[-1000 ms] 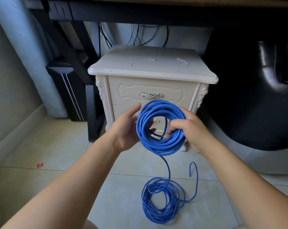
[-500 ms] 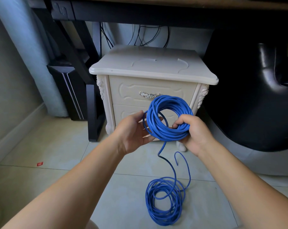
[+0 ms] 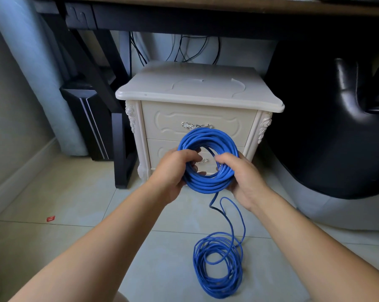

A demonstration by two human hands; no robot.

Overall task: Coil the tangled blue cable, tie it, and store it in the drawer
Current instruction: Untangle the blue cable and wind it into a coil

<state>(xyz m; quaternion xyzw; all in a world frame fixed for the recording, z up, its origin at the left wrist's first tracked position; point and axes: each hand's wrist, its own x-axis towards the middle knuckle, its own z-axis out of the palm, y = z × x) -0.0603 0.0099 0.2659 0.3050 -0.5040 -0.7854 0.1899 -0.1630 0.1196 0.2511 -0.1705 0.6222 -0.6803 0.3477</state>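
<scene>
We look down on a pale tiled floor [image 3: 79, 192] with thin grout lines. On it, close to us, lies a loose heap of blue cable [image 3: 218, 267], its loops slack and overlapping, with one strand rising up off the tiles. Further back stands a cream nightstand [image 3: 197, 118] on small carved feet, both drawers closed. To its left a black desk leg [image 3: 121, 149] rests on the tiles, and behind that a dark computer tower [image 3: 86, 123]. A small red scrap [image 3: 51, 218] lies alone on the left. A black rounded seat [image 3: 328, 138] sits on the right.
</scene>
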